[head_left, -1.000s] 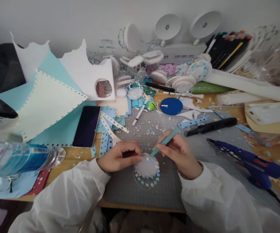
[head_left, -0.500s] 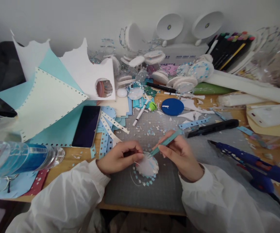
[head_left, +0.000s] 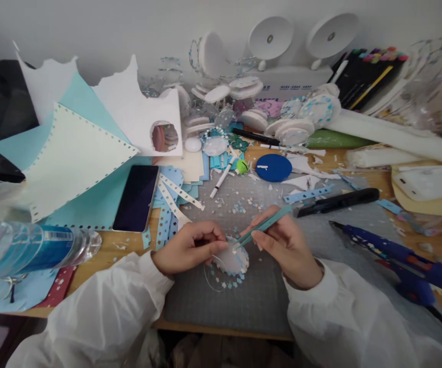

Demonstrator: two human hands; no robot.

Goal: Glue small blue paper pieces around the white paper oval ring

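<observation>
My right hand (head_left: 282, 245) is closed around a pair of teal tweezers (head_left: 262, 225), whose tips touch the upper edge of a round white disc (head_left: 233, 259). Small pale blue and white flower-like pieces line the disc's rim. Pinched at the disc's upper left is my left hand (head_left: 195, 248), thumb and forefinger together at its edge. A string of small blue and white star shapes (head_left: 230, 283) with a thin loose thread curves below the disc. Whether the left fingers grip the disc or the thread's end is hard to see; they lie against the disc.
A grey cutting mat (head_left: 221, 306) lies beneath, scattered with paper bits. On the right are a blue glue gun (head_left: 400, 255) and a black cutter (head_left: 338, 202). At left are a phone (head_left: 136, 198), a water bottle (head_left: 32, 248) and punched paper sheets (head_left: 78, 158). Several decorated discs (head_left: 318, 110) stand behind.
The disc and its star string have shifted and turned slightly between my hands. The tweezers stay at the disc's upper edge, and the whole view has moved a little.
</observation>
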